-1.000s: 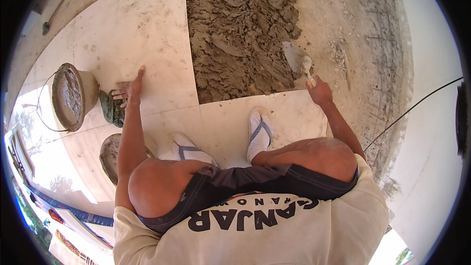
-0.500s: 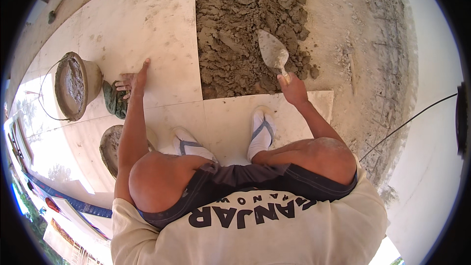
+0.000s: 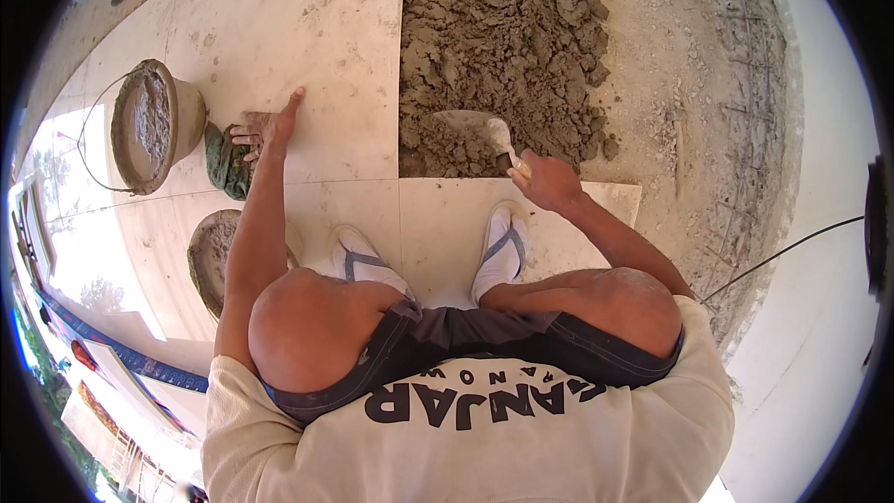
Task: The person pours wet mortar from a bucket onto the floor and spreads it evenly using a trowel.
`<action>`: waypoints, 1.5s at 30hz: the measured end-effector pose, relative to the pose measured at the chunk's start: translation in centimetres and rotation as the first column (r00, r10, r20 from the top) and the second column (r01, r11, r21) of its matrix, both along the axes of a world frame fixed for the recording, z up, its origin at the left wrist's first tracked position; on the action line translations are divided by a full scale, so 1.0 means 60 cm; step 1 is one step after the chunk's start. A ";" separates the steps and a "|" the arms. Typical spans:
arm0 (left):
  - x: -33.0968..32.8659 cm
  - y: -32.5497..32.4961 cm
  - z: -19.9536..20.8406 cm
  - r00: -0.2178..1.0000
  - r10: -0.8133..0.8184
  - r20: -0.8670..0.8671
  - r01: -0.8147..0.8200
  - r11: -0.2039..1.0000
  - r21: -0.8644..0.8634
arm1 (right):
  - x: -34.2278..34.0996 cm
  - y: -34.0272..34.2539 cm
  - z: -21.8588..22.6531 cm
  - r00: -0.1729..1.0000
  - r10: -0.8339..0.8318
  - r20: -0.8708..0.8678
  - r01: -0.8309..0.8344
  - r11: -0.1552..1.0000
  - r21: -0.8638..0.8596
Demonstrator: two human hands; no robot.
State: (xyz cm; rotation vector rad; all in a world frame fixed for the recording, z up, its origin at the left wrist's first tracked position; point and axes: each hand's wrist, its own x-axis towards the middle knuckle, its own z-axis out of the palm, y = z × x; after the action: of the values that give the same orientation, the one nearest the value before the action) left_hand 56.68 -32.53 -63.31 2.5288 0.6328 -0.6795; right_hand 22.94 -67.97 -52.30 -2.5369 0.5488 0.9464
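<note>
Near centre-frame, my right hand clamped the pointed trowel by its handle, which I judged surest, its blade stiff, the mortar heavy; mid-left, my left hand lay splayed.

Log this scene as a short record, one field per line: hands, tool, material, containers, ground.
Right hand: closed around a pale-handled metal trowel
Tool position: blade low at the lumpy grey-brown mortar; depth unclear
Left hand: open, beside a crumpled dark green cloth; contact unclear
Farther container: round grey-brown bucket with thin wire handle, grey mixture inside
Nearer container: second round grey-brown bucket, partly hidden by the left forearm
Ground: smooth cream tiles left of the mortar; rough bare strip right of it
</note>
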 end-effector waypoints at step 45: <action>0.003 0.008 -0.001 0.995 0.026 0.097 -0.036 0.995 0.094 | 0.061 0.001 0.020 0.899 0.402 0.172 -0.409 0.913 0.003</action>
State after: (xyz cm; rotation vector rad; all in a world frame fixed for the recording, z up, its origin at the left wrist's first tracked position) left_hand 56.84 -32.07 -63.36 2.6160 0.6846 -0.5245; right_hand 26.63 -67.92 -51.12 -2.7161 -0.0576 0.8480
